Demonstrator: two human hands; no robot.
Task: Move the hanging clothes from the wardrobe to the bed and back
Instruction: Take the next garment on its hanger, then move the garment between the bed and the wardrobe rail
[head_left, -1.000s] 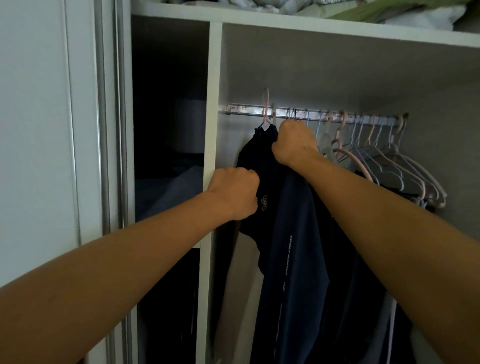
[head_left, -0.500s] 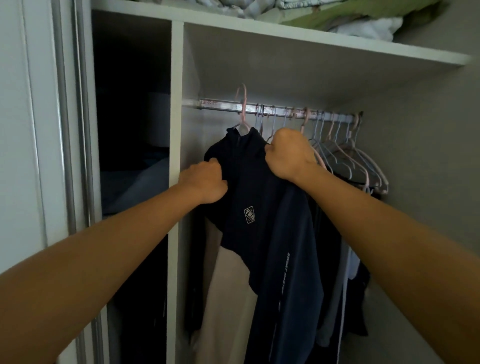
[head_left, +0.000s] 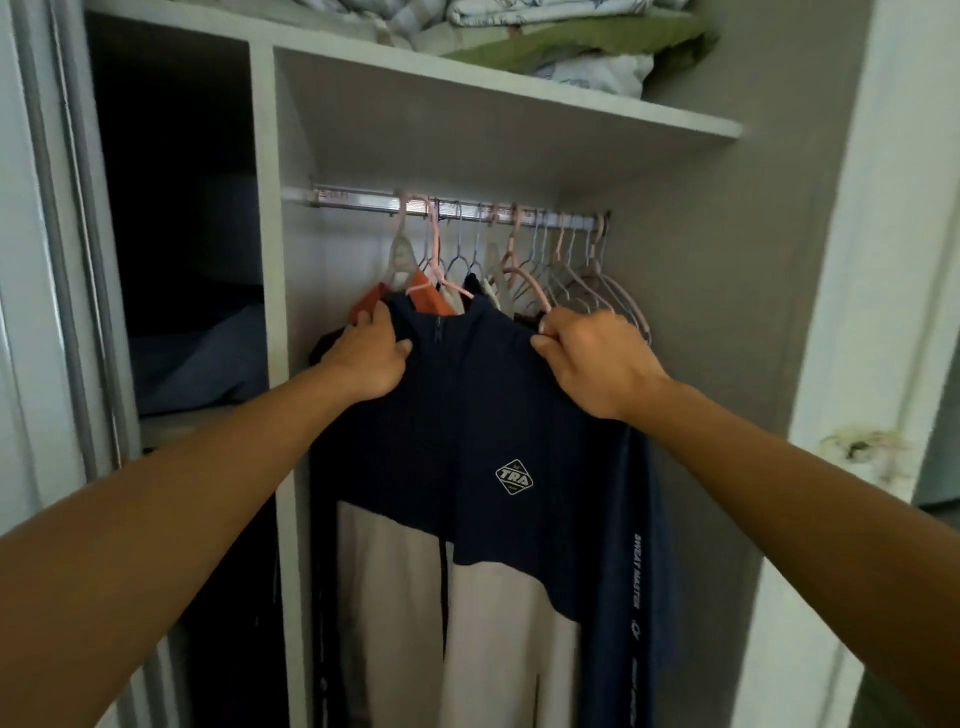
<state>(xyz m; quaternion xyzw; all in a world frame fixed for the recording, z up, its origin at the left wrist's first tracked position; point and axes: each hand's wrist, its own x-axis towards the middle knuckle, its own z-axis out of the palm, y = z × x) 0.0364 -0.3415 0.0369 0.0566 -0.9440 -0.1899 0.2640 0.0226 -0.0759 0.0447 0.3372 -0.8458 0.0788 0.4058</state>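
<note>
- Left hand (head_left: 368, 358) gripping left shoulder of dark navy zip-neck top (head_left: 483, 415).
- Right hand (head_left: 597, 364) pinching its right shoulder.
- Beyond, metal wardrobe rail (head_left: 363, 200) carrying pink and grey hangers (head_left: 571, 270).

jacket (head_left: 483, 415): navy over cream, white diamond logo | shirt (head_left: 434, 299): orange | hangers (head_left: 524, 280): pink, grey

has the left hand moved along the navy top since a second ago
Yes. The left hand was low on the navy top, beside the white divider. It has since risen to the top's shoulder, further right of that divider and closer under the rail.
</note>
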